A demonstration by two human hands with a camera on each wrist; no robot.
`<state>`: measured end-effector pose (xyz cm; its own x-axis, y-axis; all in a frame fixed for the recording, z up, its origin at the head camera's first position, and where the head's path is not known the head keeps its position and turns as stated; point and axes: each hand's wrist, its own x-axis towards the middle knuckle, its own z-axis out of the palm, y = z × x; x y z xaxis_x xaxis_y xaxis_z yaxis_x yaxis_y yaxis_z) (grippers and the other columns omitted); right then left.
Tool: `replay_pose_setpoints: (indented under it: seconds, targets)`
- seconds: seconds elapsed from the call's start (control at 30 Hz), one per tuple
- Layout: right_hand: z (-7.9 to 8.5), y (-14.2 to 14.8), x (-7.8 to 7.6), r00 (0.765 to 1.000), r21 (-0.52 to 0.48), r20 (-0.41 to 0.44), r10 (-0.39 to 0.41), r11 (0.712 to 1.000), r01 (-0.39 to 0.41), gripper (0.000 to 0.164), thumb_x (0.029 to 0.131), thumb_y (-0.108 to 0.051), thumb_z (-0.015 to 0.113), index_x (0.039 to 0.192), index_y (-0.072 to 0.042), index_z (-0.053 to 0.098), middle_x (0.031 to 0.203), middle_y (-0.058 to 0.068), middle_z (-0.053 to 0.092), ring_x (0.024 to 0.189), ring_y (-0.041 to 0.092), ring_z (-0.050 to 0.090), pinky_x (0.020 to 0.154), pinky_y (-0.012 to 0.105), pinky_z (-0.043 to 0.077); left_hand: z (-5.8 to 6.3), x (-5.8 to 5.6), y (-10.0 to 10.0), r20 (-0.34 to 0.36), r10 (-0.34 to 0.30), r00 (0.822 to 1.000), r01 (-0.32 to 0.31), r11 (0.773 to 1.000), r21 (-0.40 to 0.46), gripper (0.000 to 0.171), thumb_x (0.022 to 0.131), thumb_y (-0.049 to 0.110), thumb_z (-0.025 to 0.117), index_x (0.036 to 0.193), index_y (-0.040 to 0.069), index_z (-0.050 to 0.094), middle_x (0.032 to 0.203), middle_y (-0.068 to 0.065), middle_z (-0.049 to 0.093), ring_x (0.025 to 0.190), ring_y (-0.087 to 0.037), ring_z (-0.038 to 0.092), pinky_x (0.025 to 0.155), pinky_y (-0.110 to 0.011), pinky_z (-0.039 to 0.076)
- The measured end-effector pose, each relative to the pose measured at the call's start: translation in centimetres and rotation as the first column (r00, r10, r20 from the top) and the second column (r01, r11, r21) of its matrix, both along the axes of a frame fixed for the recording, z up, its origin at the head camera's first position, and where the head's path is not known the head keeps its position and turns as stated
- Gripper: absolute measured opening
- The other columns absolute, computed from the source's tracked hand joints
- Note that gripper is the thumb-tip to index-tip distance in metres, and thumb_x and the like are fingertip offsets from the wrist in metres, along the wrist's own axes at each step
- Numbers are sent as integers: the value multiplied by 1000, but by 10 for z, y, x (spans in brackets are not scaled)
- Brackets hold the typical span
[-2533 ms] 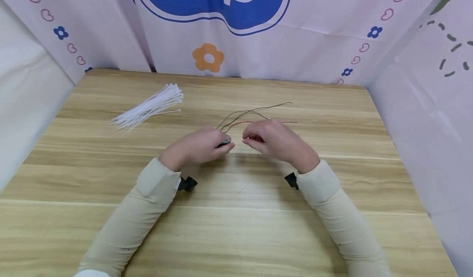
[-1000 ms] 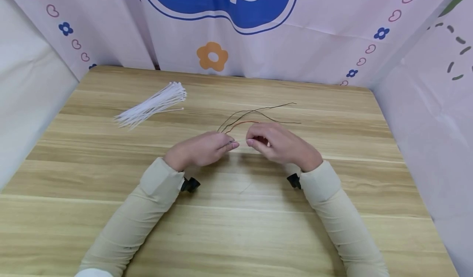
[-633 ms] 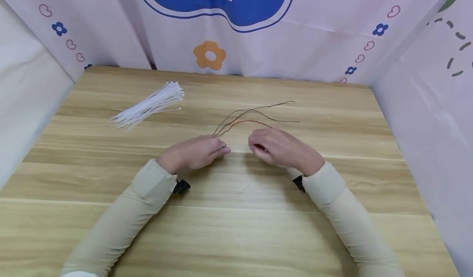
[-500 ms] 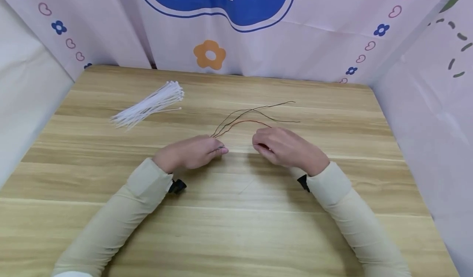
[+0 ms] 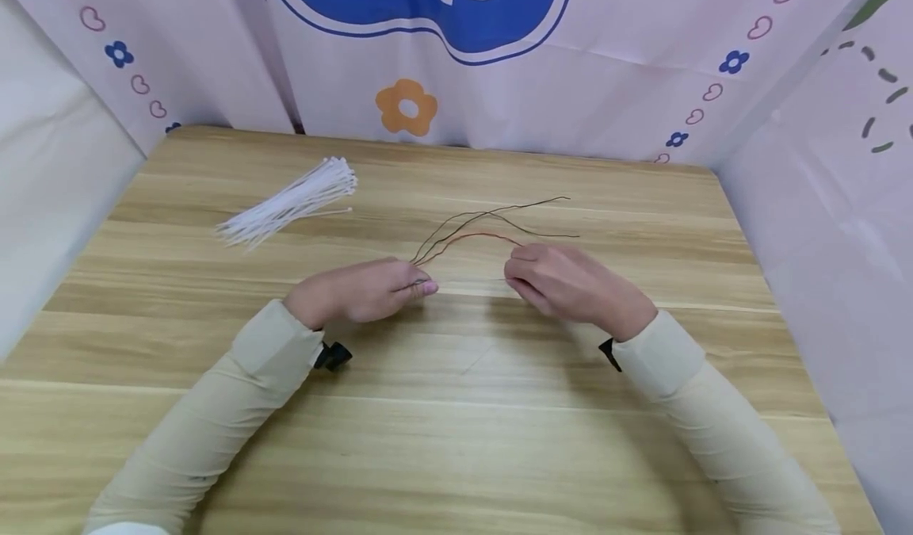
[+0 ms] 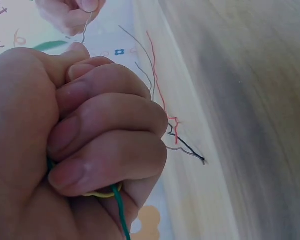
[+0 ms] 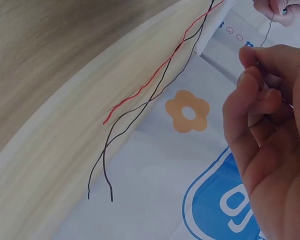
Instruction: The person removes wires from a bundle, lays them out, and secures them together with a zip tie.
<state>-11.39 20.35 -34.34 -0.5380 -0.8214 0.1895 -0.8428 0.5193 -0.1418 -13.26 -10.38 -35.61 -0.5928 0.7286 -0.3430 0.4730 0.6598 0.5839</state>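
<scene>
Gripping a thin grey wire (image 6: 86, 28) at both ends, thumbs pressed to curled fingers of left hand (image 5: 367, 289) and right hand (image 5: 574, 285), nearer and rightward of the white zip-tie bundle (image 5: 292, 202). Also enclosed in the left palm: green wire (image 6: 119, 207) and yellow wire (image 6: 101, 194). Liable to slip or kink if tugged unevenly, or to snag on red wire (image 5: 479, 234) and dark wires (image 5: 486, 214), directly right of the bundle. Beyond the bundle, close to the back edge; nearer than the bundle, broad table (image 5: 456, 464) room for drawing apart.
</scene>
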Motion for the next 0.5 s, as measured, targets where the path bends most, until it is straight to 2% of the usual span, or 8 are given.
replay_pose_setpoints:
  seconds: [0.07,0.17,0.27,0.37,0.5]
  targets:
    - [0,2,1,1000,-7,-7,4,1000,-4,25,104,-8,60,80,-15,58,75,-4,51,68,10,48,63,27,46,2,1,-1,-4,8,1000,-8,1000,1,42,117,35,37,111,9,70,96,-1,62,96,-17,60,100,-47,51]
    - [1,5,2,1000,-26,-23,6,1000,-7,25,102,-6,60,79,-14,58,75,-3,51,68,10,47,64,27,45,4,2,-4,-9,30,1000,-30,1000,9,45,116,35,37,130,5,68,119,-10,68,116,-24,62,112,-53,48]
    - [2,8,4,999,-40,-36,5,999,-6,25,100,-3,59,77,-14,56,74,-3,50,68,10,45,63,27,43,6,4,-8,-2,51,999,-51,999,12,49,116,35,37,141,1,62,136,-16,66,132,-30,60,117,-56,44]
    - [2,11,5,999,-46,-38,5,999,-7,25,99,-3,58,76,-14,55,74,-3,48,67,10,43,62,26,41,5,5,-12,1,61,998,-61,998,11,51,116,36,37,146,1,59,146,-18,62,140,-33,57,120,-58,41]
    - [3,16,6,1000,-48,-24,0,999,-1,26,99,-3,57,76,-14,55,74,-3,49,68,9,43,63,26,42,5,6,-12,1,61,998,-61,998,-2,53,116,38,36,147,1,58,150,-20,59,144,-37,54,122,-59,38]
